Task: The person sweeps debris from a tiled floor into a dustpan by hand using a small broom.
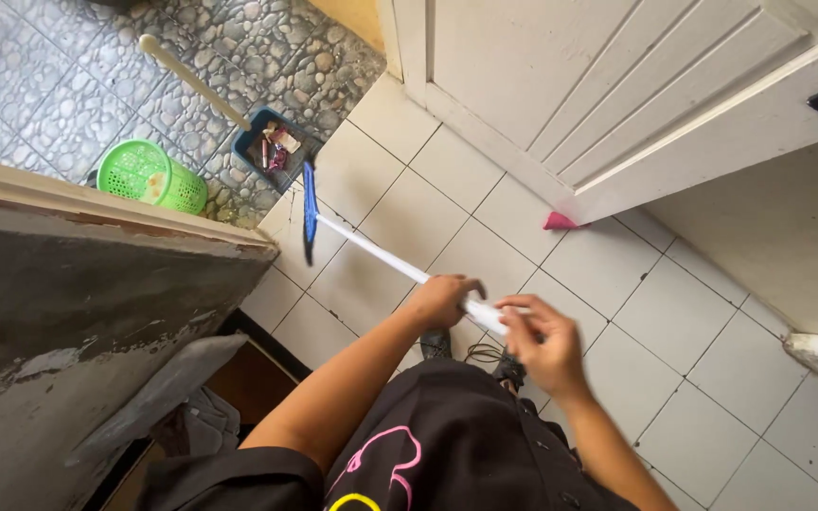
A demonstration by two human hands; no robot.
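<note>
A broom with a white handle (381,252) and a blue head (310,210) slants over the white floor tiles. My left hand (442,299) is wrapped around the handle near its top. My right hand (546,343) sits just behind it at the handle's end, fingers curled on the stick. The blue head rests on the tiles next to a dark blue dustpan (273,144) that holds bits of rubbish. The dustpan's pale long handle (191,80) points up to the left.
A green plastic basket (151,177) stands on the pebble-patterned floor at the left. A white panelled door (617,95) stands open, with a pink wedge (559,222) at its bottom corner. A grey concrete wall (68,284) fills the left foreground.
</note>
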